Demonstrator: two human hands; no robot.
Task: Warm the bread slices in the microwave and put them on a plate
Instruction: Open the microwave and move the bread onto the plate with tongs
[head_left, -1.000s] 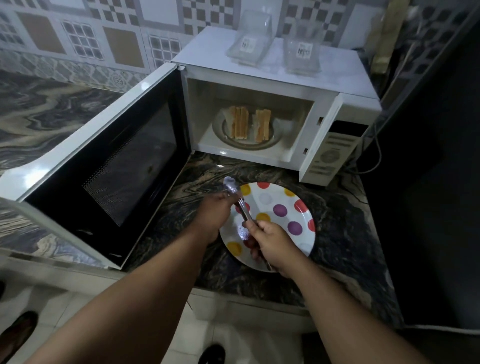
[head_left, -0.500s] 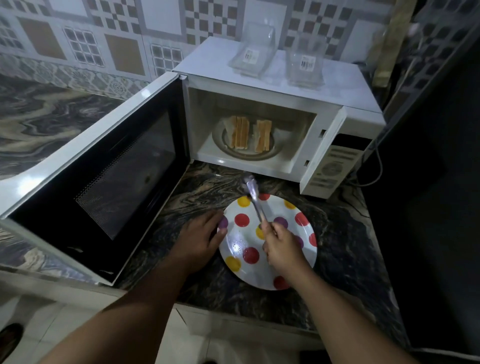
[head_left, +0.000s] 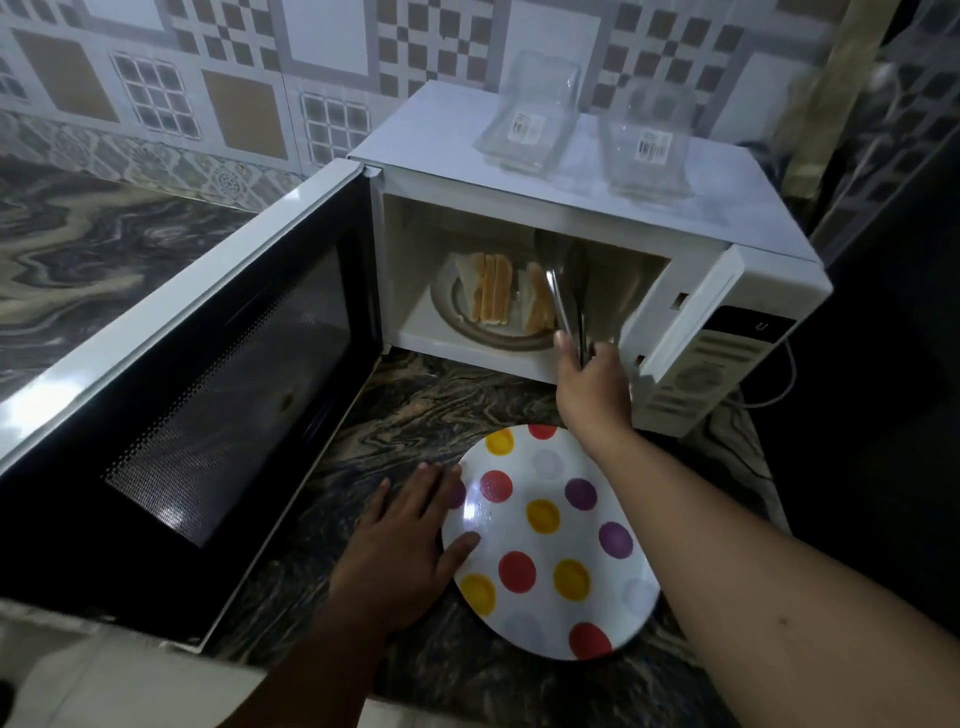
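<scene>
Microwave (head_left: 571, 171) at 12 o'clock on marbled counter (head_left: 415, 415); door (head_left: 208, 374) swung fully open toward 9 o'clock. Bread slices (head_left: 491, 293) inside the cavity, standing on edge in two groups on the round turntable dish (head_left: 498, 340); second group (head_left: 535, 306) just right of the first. Right hand (head_left: 589, 371) at the cavity mouth, 1 o'clock, fingers curled round the handle end of metal tongs (head_left: 569, 301); tong arms slightly apart, tips reaching in beside the right-hand bread group; contact between tips and bread not determinable owing to blur. Left hand (head_left: 410, 540) at 6 o'clock, palm down on the counter, fingers straight and slightly spread, thumb resting on the left rim of the plate (head_left: 550, 540). Plate white with red, yellow and purple dots, lying flat in front of the microwave, holding no bread. Two clear plastic containers (head_left: 530, 119) on the microwave top, side by side, each bearing a label.
</scene>
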